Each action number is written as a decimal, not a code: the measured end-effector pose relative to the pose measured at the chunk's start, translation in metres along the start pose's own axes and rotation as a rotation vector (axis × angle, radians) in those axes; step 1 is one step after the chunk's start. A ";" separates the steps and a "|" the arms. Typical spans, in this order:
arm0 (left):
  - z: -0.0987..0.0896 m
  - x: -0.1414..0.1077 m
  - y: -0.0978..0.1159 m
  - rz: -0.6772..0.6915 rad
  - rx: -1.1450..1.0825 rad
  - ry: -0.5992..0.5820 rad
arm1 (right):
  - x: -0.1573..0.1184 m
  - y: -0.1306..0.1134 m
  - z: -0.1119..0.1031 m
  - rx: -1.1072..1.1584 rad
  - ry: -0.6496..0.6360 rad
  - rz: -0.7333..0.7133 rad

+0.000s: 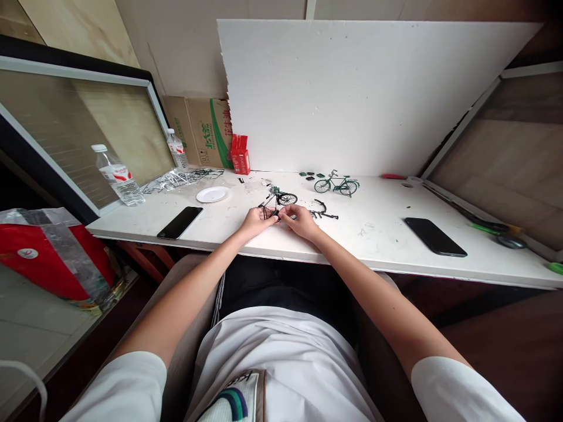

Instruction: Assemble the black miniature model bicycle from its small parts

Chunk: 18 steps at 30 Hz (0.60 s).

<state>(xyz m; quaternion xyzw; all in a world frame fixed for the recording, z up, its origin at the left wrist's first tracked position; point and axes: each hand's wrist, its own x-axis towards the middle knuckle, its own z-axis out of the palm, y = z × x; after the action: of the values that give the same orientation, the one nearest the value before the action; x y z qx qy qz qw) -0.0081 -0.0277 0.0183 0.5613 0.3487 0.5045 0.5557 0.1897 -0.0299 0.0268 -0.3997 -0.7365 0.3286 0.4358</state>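
Near the table's front edge, both hands meet at a small black model bicycle [288,199] whose one wheel shows plainly; its near end is partly hidden by my fingers. My left hand [257,221] is closed on the near end of the model, thumb toward the right. Close against it, my right hand [299,221] pinches at the same spot; whatever is between its fingertips is too small to make out. Just right of my right hand lie loose black plastic parts [324,212]. A finished-looking green model bicycle [336,185] stands upright farther back.
Left on the white table [352,234] are a phone [180,223], a white plate [213,194], two water bottles [118,177] and part frames [189,177]. A red box [240,155] and carton [197,132] stand behind. Another phone [435,236] lies right; a white board [373,97] rises behind.
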 end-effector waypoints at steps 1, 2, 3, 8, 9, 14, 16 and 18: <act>0.000 0.000 0.000 -0.001 0.001 -0.002 | 0.000 -0.001 0.000 0.002 0.001 0.002; 0.000 0.000 0.000 -0.002 0.001 -0.002 | 0.000 -0.001 0.000 0.005 0.004 0.004; 0.000 0.000 -0.001 0.000 0.001 -0.003 | -0.001 -0.002 0.000 0.012 0.012 0.008; -0.004 0.003 -0.007 0.043 0.043 -0.030 | 0.000 -0.003 -0.001 0.126 0.029 0.085; -0.006 0.004 -0.009 0.050 0.056 -0.030 | 0.000 -0.003 -0.001 0.150 0.021 0.105; -0.008 0.005 -0.012 0.056 0.098 -0.014 | 0.003 -0.001 -0.004 0.234 -0.009 0.179; -0.007 0.003 -0.010 0.053 0.090 -0.014 | 0.004 0.000 -0.005 0.256 -0.011 0.197; -0.005 0.002 -0.007 0.045 0.073 -0.018 | 0.004 0.000 -0.006 0.263 -0.018 0.210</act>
<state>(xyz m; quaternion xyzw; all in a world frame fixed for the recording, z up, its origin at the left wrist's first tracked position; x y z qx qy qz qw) -0.0110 -0.0237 0.0111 0.5936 0.3490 0.4988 0.5264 0.1942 -0.0255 0.0308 -0.4108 -0.6452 0.4696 0.4410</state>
